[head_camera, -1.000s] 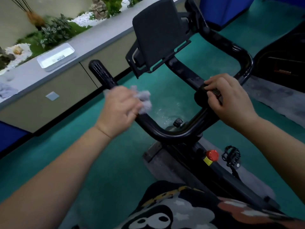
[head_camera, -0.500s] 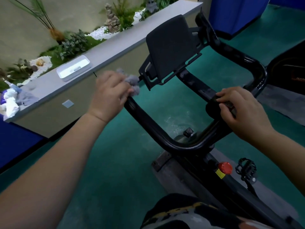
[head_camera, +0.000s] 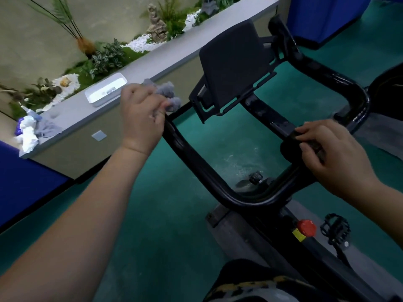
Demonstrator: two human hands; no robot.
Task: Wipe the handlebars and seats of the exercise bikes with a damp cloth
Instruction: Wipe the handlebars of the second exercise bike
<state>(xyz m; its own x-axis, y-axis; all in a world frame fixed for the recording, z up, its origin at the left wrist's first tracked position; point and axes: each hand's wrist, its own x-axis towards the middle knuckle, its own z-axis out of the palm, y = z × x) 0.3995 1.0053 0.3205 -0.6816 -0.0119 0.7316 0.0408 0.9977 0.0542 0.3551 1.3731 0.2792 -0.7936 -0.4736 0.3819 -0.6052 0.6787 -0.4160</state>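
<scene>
The exercise bike's black handlebar (head_camera: 196,162) loops in front of me, with a black tablet holder (head_camera: 233,62) at its centre. My left hand (head_camera: 141,114) grips a crumpled grey cloth (head_camera: 169,94) around the far end of the left bar; the bar's tip is hidden under hand and cloth. My right hand (head_camera: 331,155) holds the centre stem of the handlebar near its padded grip. The seat is out of view.
A long grey ledge (head_camera: 152,64) with a white tray (head_camera: 105,89), crumpled rags (head_camera: 32,131) and a planter runs along the left. The bike frame carries a red knob (head_camera: 306,227) and a pedal (head_camera: 335,228). Teal floor surrounds the bike; blue panels stand far right and left.
My left hand slid the cloth up the left bar from near the bend to its far end. My right hand stayed on the centre stem.
</scene>
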